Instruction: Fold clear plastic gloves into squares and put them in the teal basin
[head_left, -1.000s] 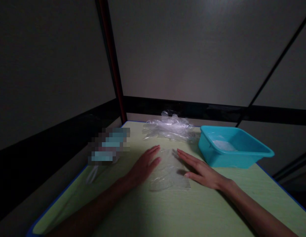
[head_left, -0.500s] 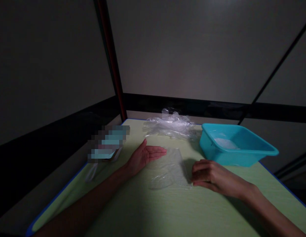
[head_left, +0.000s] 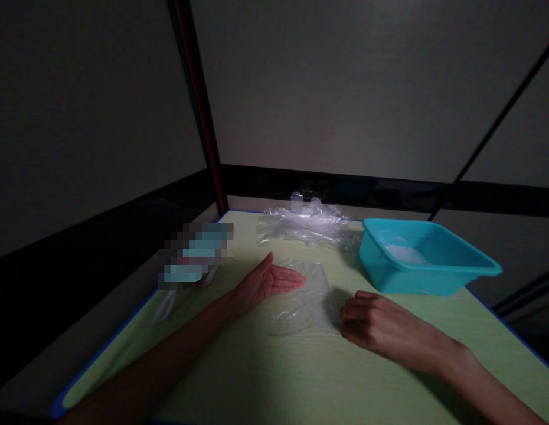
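Observation:
A thin, clear plastic glove [head_left: 316, 304] lies flat on the table in front of me, wrinkled on its left part and straight along its right edge. My left hand [head_left: 274, 282] is open above its upper left part, fingers straight and together, thumb up, palm turned to the right. At the lower right corner, my right hand [head_left: 363, 321] is closed, its curled fingers on the plastic edge; the fingertips are hidden from view. Beyond my hands rests a loose pile of clear plastic gloves [head_left: 305, 221].
A turquoise basin [head_left: 429, 277] stands at the right with a white, thin plastic item [head_left: 405, 255] inside. On the left lies a blurred-out object [head_left: 195, 257] with a white strap [head_left: 166, 306]. The pale green table [head_left: 265, 378] has a blue edge, and walls rise close behind it.
My left hand has slid slightly right and lower over the plastic glove. My right hand has curled in more and shifted a little downward at the corner.

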Demonstrator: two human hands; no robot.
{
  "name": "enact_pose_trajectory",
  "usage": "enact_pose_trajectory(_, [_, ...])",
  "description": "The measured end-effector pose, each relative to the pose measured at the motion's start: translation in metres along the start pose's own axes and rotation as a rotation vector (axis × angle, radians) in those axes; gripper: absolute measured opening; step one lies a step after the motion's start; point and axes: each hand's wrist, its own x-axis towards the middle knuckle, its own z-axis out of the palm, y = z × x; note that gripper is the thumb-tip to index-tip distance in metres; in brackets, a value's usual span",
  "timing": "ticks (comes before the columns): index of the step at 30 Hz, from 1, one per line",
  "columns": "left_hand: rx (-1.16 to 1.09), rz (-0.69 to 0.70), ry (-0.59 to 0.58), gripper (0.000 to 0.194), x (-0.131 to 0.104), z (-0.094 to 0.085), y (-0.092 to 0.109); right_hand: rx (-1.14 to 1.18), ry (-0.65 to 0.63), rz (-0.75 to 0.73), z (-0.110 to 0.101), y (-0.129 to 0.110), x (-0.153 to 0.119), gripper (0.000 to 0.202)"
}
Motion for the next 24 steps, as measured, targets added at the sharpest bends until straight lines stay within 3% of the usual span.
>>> enact_pose_trajectory(7, [-0.004,-0.021,0.008,0.067,-0.001,0.001,0.001,-0.063,-0.035,0.007,0.002,-0.003,0.002,0.020])
enact_pose_trajectory(15, [0.017,-0.041,0.008,0.068,-0.001,0.001,0.002,-0.028,0.039,0.028,0.010,-0.002,0.001,0.024])
enact_pose_trajectory(24, [0.019,-0.045,0.016,0.067,0.000,-0.001,0.001,0.183,0.119,0.116,0.003,-0.001,-0.001,0.025])
